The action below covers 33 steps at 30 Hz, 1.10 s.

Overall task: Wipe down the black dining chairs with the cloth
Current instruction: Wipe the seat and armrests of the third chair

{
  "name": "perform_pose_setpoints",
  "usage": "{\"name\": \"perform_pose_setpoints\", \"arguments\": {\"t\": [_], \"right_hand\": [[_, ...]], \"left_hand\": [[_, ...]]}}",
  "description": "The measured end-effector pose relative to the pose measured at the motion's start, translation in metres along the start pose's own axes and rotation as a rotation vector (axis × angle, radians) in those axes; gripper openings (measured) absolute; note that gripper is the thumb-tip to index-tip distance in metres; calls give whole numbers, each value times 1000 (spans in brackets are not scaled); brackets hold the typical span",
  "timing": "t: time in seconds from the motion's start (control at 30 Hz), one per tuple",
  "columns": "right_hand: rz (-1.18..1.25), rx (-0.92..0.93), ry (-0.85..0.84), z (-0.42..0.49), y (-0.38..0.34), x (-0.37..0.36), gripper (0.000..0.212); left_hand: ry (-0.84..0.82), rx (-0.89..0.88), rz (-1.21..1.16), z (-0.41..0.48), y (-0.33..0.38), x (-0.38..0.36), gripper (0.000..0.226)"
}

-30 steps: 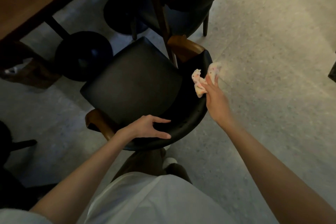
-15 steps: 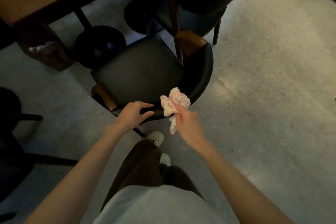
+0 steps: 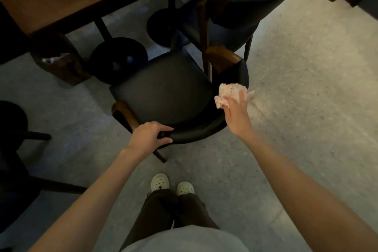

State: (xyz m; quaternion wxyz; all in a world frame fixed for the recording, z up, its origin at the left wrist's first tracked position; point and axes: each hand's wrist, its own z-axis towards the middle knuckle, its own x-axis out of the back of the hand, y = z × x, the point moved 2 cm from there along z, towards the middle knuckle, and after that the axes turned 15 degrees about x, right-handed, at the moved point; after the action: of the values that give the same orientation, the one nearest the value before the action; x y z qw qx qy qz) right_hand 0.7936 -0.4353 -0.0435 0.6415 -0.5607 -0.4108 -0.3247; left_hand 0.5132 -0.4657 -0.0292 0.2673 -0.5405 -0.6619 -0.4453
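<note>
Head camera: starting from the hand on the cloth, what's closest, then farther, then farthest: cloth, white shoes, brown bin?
1. cloth, pressed under the right hand on the black chair.
2. white shoes, on the floor below.
3. brown bin, far left.

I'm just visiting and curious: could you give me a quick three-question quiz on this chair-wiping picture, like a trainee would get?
1. True or false: the left hand holds the cloth.
2. The left hand grips: A) the table edge, B) the near chair's backrest, C) a shoe.
3. Fill in: the right hand presses the cloth on the backrest's ____ end, by the person's own sides.
Key: 1 false; 2 B; 3 right.
</note>
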Motion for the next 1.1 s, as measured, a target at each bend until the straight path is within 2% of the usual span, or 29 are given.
{"name": "perform_pose_setpoints", "arguments": {"t": [0.07, 0.17, 0.27, 0.47, 0.57, 0.6, 0.73, 0.9, 0.93, 1.03, 1.1], "right_hand": [[41, 7, -6, -17, -24, -9, 32], [68, -22, -45, -40, -74, -20, 34], [69, 58, -65, -48, -125, -36, 37], [301, -108, -343, -33, -115, -18, 39], [-23, 51, -622, -26, -98, -23, 49], [-106, 82, -667, -23, -93, -27, 53], [-212, 145, -586, -3, -89, -32, 47], [-43, 276, -640, 17, -73, -4, 26], [-44, 282, -610, 28, -59, 8, 24], [-118, 281, -364, 73, -7, 43, 20], [-153, 252, -339, 107, 29, 51, 24]], "left_hand": [[22, -14, 21, 1, -2, 1, 45], [36, -33, 20, 2, -5, 1, 46], [50, -33, 11, 3, -8, 2, 49], [22, -43, -30, 3, -12, 2, 45], [22, -35, -4, 8, -9, 7, 39], [25, -18, 13, 10, -7, 7, 36], [43, 81, 96, 20, 1, 5, 33], [100, 231, 71, 26, 5, -2, 33], [114, 258, 42, 27, 6, -4, 32], [182, 369, -123, 31, 10, -17, 28], [254, 425, -185, 33, 19, -28, 25]]}}
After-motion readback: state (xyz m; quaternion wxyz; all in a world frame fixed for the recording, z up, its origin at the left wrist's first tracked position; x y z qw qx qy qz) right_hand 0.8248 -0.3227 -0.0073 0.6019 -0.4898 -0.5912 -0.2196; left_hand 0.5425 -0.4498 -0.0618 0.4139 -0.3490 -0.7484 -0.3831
